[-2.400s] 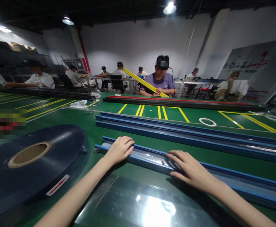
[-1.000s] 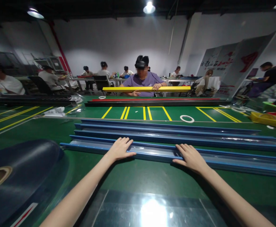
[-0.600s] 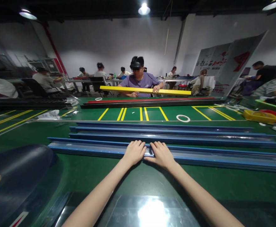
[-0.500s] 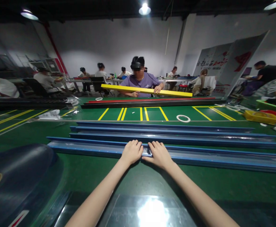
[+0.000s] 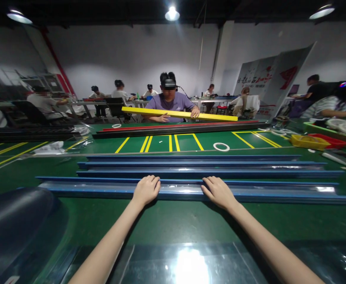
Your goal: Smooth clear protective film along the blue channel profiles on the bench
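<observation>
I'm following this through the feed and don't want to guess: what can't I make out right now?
Head view: stretches of the nearest blue channel, hidden under the left hand and right hand; their palms face away.
Head view: left part of the dark roll, cut off by the left edge.
Head view: near end of the clear sheet, cut off by the bottom edge; glare covers its middle.
Head view: smallest lettering on the banner, too small.

room before near channel (image 5: 180, 188), roll (image 5: 11, 232) blocking left
</observation>
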`<state>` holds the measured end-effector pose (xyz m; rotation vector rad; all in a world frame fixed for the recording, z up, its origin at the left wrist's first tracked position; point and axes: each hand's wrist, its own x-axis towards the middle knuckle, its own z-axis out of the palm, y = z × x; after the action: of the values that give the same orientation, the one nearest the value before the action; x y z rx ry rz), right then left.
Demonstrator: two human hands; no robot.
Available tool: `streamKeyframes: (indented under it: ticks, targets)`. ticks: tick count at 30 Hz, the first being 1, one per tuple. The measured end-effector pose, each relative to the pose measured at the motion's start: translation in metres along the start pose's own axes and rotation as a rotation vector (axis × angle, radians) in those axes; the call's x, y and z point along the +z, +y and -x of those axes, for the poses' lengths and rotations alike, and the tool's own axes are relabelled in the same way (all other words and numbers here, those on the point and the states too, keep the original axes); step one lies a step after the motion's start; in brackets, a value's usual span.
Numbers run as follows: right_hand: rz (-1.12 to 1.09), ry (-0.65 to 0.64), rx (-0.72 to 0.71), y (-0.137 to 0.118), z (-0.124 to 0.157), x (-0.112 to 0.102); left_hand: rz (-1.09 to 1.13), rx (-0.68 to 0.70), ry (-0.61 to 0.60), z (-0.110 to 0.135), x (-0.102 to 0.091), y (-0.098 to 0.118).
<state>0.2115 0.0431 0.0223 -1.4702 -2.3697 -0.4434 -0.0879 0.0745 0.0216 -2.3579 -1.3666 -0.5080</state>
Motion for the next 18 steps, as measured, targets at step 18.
streamKeyframes:
  ticks: [18]
  targets:
    - [0.081,0.046,0.030,0.110,0.065,-0.008,0.226,0.096,-0.007,-0.046,0.009,0.099]
